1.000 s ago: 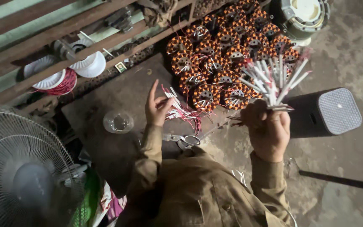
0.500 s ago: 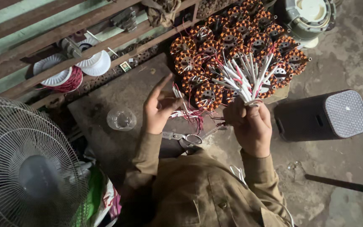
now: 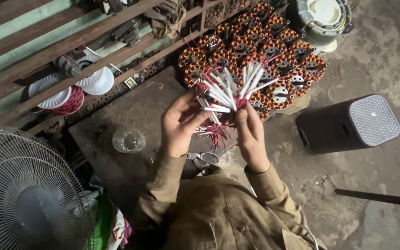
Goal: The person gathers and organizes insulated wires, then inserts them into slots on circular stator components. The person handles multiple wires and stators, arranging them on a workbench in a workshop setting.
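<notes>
Sleeves: tan shirt [image 3: 218, 213] at the bottom of the view, both forearms raised over the work.
Scissors: small pair [image 3: 203, 159] lying on the surface just below the hands.
Left hand: left hand [image 3: 179, 122] with its grip closed by fingertips on a few white-sleeved leads at the near side of the bundle.
Right hand: right hand [image 3: 251, 132] with its grip closed around the base of the wire bundle, thumb pressed on top.
Wire bundle: wire bundle [image 3: 230, 90] of white-sleeved leads fanning up and outward between the two hands, red wire tails hanging below them.
Surface: dark slab surface [image 3: 130, 109] under the hands.
Glass: clear glass [image 3: 128, 140] standing on the surface, left of the left hand.
Fan: standing fan [image 3: 21, 194] with a wire guard at the lower left.
Box: black box [image 3: 348, 124] on the floor to the right.
Stators: copper-wound stators [image 3: 255, 41] heaped beyond the hands.
Spools: white-flanged spools [image 3: 59, 95] of red wire behind the wooden rails.
</notes>
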